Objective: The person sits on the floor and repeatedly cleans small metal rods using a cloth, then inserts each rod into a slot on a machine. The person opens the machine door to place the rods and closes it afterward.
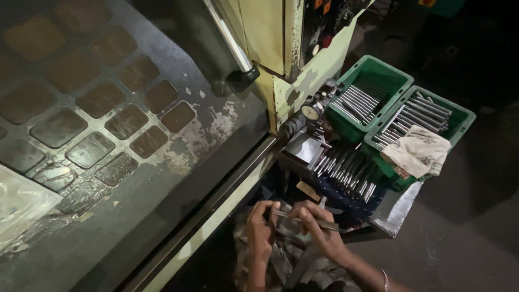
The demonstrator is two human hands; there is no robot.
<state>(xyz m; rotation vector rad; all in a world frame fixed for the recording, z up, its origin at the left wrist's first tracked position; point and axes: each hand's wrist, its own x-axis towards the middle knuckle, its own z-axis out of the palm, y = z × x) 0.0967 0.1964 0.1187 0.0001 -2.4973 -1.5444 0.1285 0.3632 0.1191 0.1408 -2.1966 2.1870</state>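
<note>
Low, dim view beside a pale green machine (303, 81) with a worn dark door panel (108, 135) on the left. Left hand (261, 227) and right hand (319, 230) close together at near centre, both clamped on one slim metal rod (303, 219), held roughly level between the fingertips, over a crumpled grey cloth (286, 259). Bracelet (385, 280) on the right wrist. Just beyond the hands, a dark blue crate (346, 203) packed with similar rods (346, 170), ends tilted up toward the machine. Farther right, two green crates (459, 116) side by side, each holding rods laid flat. Pale patterned rag (419, 151) draped over the near edge of the right-hand green crate. Round dial gauge (312, 112) mounted at the machine's corner, just above the blue crate. Dark floor (465, 238) to the right.
</note>
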